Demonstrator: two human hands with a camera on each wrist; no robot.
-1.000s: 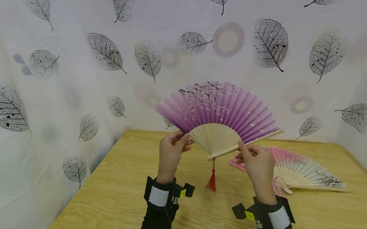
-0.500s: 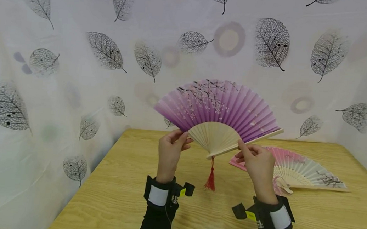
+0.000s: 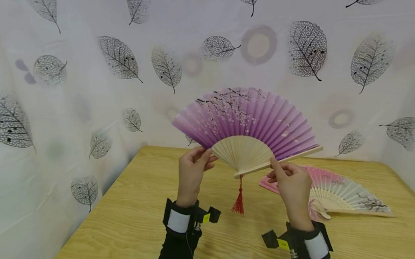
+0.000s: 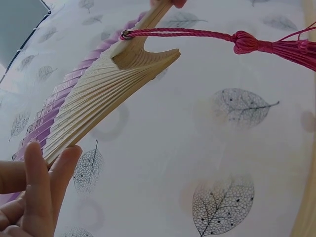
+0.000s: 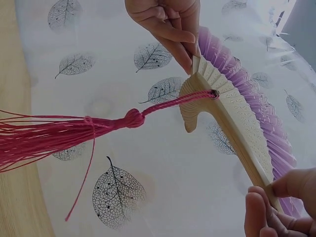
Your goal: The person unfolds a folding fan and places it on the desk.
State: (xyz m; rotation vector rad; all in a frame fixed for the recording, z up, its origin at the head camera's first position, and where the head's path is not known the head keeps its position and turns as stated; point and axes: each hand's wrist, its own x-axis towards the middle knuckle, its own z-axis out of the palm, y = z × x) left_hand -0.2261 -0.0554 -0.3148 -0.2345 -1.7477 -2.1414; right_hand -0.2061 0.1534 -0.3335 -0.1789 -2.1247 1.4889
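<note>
A purple folding fan (image 3: 246,120) with a blossom-branch print is spread wide and held up above the table. My left hand (image 3: 191,176) pinches its left outer rib between thumb and fingers, as the left wrist view also shows. On the other side, my right hand (image 3: 293,189) grips the right guard stick, thumb on the near face. Bare wooden ribs (image 4: 108,98) converge at the pivot, where a red tassel (image 3: 239,202) hangs from its cord. Seen in the right wrist view, the tassel's knot (image 5: 134,118) sits on a looped cord threaded through the pivot.
A second folding fan (image 3: 333,190), pink and white with a pink tassel, lies spread on the wooden table (image 3: 121,220) behind and right of my right hand. A leaf-printed curtain (image 3: 211,77) stands behind the table and along its left side.
The purple fan has risen slightly and its spread has widened a little, its left edge shifting leftward. Both hands keep their hold, and the pink fan has stayed put.
</note>
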